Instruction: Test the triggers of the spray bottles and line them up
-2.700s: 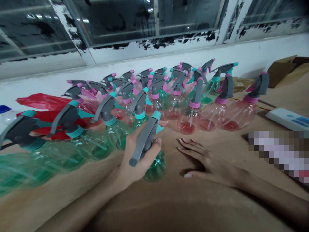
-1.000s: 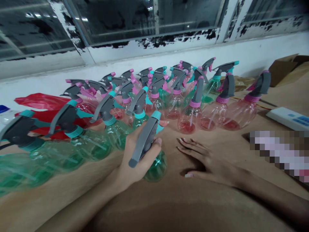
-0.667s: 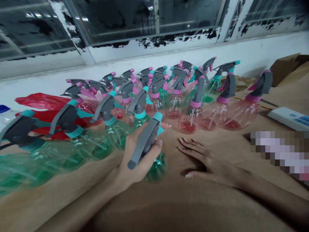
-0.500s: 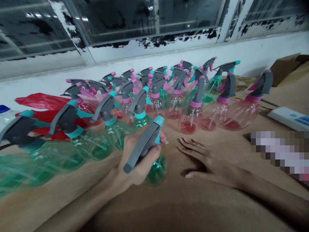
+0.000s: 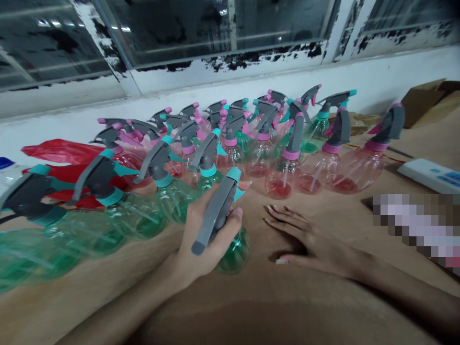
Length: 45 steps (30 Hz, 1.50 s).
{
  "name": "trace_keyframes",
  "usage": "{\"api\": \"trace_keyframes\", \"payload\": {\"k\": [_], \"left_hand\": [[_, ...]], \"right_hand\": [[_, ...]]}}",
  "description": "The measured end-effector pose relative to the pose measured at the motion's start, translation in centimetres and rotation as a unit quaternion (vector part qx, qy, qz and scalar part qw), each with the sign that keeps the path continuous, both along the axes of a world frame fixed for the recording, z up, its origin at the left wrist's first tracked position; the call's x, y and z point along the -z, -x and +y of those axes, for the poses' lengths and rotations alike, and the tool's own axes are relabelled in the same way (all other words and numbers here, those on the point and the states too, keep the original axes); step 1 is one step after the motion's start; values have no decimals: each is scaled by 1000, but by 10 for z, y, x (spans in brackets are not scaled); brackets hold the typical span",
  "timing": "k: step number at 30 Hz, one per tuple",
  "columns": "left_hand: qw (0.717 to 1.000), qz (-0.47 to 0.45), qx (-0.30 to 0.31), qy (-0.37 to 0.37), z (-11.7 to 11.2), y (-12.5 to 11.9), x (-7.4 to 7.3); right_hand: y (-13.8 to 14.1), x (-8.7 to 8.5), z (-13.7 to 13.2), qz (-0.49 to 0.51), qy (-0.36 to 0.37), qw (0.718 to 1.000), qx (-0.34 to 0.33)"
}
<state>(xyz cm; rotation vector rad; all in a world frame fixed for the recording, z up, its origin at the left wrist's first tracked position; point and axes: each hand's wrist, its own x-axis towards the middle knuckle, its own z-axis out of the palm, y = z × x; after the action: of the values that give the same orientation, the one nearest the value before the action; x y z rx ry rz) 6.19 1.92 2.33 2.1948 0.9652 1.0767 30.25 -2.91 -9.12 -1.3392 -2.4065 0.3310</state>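
The left hand (image 5: pixel 197 225) is clamped around the neck of a green spray bottle (image 5: pixel 236 251), thumb and fingers wrapped just below the grey spray head (image 5: pixel 215 213) (one fingertip pokes out past the turquoise trigger (image 5: pixel 238 193)). That bottle is roughly upright, low over the brown table (image 5: pixel 262 285); whether its base bears on the surface is hard to tell. Right of the held bottle and apart from it, the right hand (image 5: pixel 305 235) lies palm down, its four fingers only slightly apart and the thumb well away from them. Left of the held bottle runs a slanting row of green bottles (image 5: pixel 143 221); behind it to the right stand three pink bottles (image 5: pixel 280 184). Red plastic (image 5: pixel 68 151) lies behind it to the left, and a white device (image 5: pixel 427 173) with blue markings sits well to its right.
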Motion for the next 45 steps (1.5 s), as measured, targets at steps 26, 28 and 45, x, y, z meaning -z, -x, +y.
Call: {"api": "trace_keyframes", "payload": {"k": [26,28,45], "left_hand": [[1000,3,-14,0,0,0,0],[1000,-2,-11,-3,0,0,0],[1000,6,-12,12,-2,-1,-3]], "right_hand": [[0,-1,0,14,-5,1000,-1],[0,-1,0,19,-2,1000,-2],[-1,1,1,19,-2,1000,-8]]}}
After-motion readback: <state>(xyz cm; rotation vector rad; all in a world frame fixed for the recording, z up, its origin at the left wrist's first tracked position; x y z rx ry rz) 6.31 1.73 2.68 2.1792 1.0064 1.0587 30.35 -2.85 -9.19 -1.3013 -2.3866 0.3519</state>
